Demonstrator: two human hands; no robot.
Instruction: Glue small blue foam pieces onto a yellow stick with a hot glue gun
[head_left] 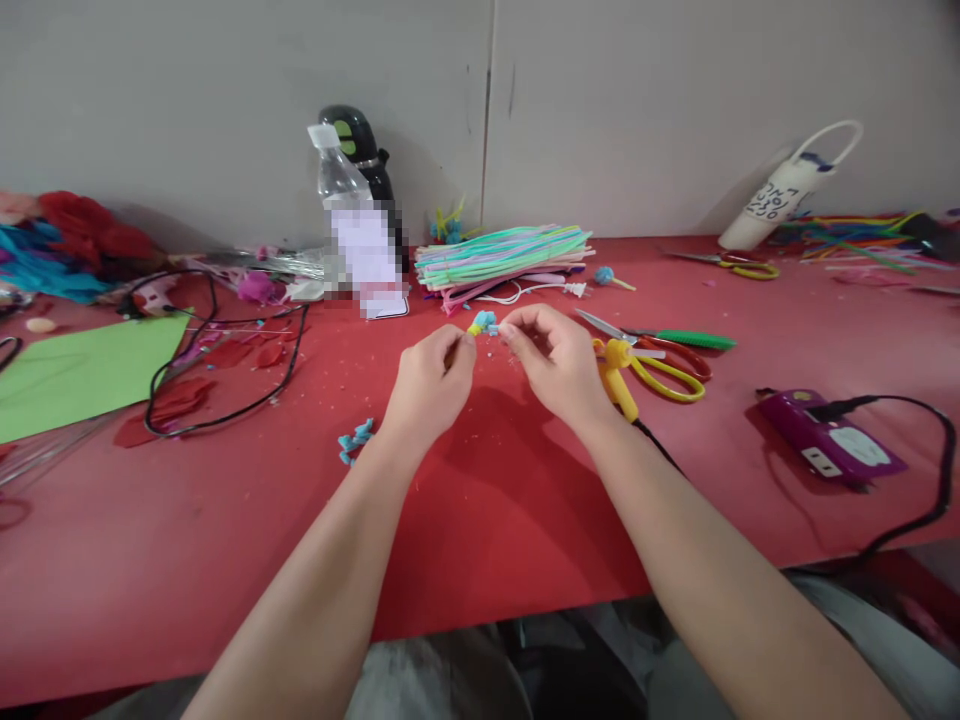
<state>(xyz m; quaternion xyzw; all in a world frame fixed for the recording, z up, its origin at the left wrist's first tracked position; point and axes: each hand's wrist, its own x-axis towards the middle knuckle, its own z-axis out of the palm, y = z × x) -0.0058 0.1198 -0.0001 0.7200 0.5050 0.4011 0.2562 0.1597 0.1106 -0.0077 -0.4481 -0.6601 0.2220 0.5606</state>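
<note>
My left hand [435,375] is closed in a pinch on a small blue fuzzy flower [485,321] with a yellow part beneath it, seemingly made of pipe cleaner. From the other side, my right hand [553,358] pinches thumb and fingertips on a small light-blue piece [494,329] at the flower's edge; whether it is joined to the flower I cannot tell. Several loose curled blue pieces [355,441] lie on the red tabletop [487,540] left of my left forearm. Just right of my right hand lies a yellow glue gun [618,375], partly hidden by the hand.
Scissors with red and yellow handles [675,375] and a green-handled tool [697,340] lie right. A purple power adapter [832,440] trails a black cable. Behind stand a pipe-cleaner bundle [502,257], a plastic bottle [345,180] and a white tumbler [776,205]. Green paper [90,375] lies left.
</note>
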